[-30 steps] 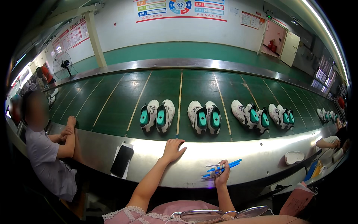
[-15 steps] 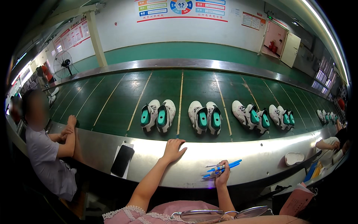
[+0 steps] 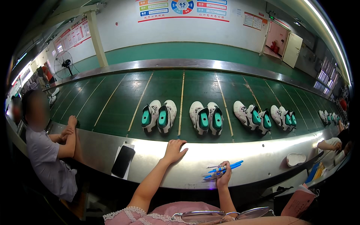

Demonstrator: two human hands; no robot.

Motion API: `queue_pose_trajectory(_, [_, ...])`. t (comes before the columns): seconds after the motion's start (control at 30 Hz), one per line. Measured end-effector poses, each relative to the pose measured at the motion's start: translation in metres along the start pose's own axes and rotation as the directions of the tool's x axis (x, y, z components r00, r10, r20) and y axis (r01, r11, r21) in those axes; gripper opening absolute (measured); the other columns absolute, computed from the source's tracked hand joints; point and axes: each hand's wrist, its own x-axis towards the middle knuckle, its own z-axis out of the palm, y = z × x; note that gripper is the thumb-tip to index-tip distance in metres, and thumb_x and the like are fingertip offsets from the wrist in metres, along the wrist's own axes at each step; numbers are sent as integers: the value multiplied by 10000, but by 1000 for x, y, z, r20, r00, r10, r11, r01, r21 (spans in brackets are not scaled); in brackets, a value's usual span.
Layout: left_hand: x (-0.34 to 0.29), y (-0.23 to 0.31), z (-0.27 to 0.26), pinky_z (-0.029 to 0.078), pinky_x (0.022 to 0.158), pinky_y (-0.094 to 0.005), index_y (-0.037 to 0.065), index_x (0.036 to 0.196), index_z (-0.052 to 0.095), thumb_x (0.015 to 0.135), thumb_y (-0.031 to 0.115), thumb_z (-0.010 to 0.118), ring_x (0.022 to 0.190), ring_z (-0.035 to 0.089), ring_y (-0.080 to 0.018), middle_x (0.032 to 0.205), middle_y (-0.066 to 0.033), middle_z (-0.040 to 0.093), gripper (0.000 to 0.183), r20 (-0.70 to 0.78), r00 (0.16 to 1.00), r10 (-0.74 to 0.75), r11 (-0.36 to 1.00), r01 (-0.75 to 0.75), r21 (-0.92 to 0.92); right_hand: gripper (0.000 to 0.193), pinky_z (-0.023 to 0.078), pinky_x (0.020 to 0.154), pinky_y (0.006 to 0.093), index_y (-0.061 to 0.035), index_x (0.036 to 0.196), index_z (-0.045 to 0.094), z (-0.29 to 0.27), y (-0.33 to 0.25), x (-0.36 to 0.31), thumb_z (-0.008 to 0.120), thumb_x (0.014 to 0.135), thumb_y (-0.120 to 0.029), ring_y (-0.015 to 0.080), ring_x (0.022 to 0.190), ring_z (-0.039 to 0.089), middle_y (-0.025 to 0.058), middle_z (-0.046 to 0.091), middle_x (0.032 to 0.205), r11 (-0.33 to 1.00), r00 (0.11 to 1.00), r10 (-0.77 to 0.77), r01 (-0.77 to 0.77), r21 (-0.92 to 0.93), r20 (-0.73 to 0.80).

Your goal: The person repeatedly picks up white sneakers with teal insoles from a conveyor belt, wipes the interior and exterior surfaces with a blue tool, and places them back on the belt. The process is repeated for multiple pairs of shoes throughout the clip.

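Note:
My left hand (image 3: 174, 150) rests on the metal edge of the bench, fingers stretched toward the green belt, holding nothing. In my right hand (image 3: 224, 174) is a bunch of blue pens (image 3: 234, 165), gripped above the same metal ledge (image 3: 198, 157). Beyond my left hand stands a pair of white and black sneakers (image 3: 162, 116) with teal pieces inside them. A second pair of sneakers (image 3: 205, 118) stands just right of it. Farther right are more such pairs, one of them these sneakers (image 3: 252, 116).
A black phone (image 3: 123, 161) lies on white paper on the ledge to the left. A co-worker (image 3: 52, 153) sits at the far left with arms on the edge. On the right lie a white sole-shaped piece (image 3: 296, 159) and a pink booklet (image 3: 299, 200). Another person's arm (image 3: 330, 145) reaches in there.

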Motion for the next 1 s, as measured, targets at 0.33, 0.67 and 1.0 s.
queue_pose_trajectory(0.33, [0, 1, -1, 334, 896, -372, 77, 1011, 589, 781, 303, 611, 926, 521, -260, 908, -83, 584, 323, 5, 1000, -10, 1000, 10, -6, 230, 336, 536, 215, -97, 759, 416, -1, 1, 1, 383, 911, -266, 82, 579, 385, 8, 406, 669, 1000, 1000, 13, -13, 2, -12])
queue_pose_trajectory(0.67, [0, -1, 1, 337, 885, -369, 75, 1008, 587, 785, 305, 609, 913, 517, -258, 897, -80, 577, 321, 1, 1000, 4, 1000, -4, 9, 252, 363, 543, 211, -100, 770, 419, -3, 1, 0, 356, 939, -276, 74, 587, 393, -7, 382, 691, 1000, 1000, 5, -5, -3, 16])
queue_pose_trajectory(1.0, [-1, 0, 0, 341, 875, -367, 72, 1003, 587, 786, 298, 611, 897, 518, -256, 887, -77, 575, 314, -17, 1000, 19, 1000, -19, 13, 252, 366, 532, 210, -98, 770, 420, -3, 0, 0, 361, 939, -276, 73, 578, 398, -3, 392, 691, 1000, 1000, 16, -17, 22, 24])
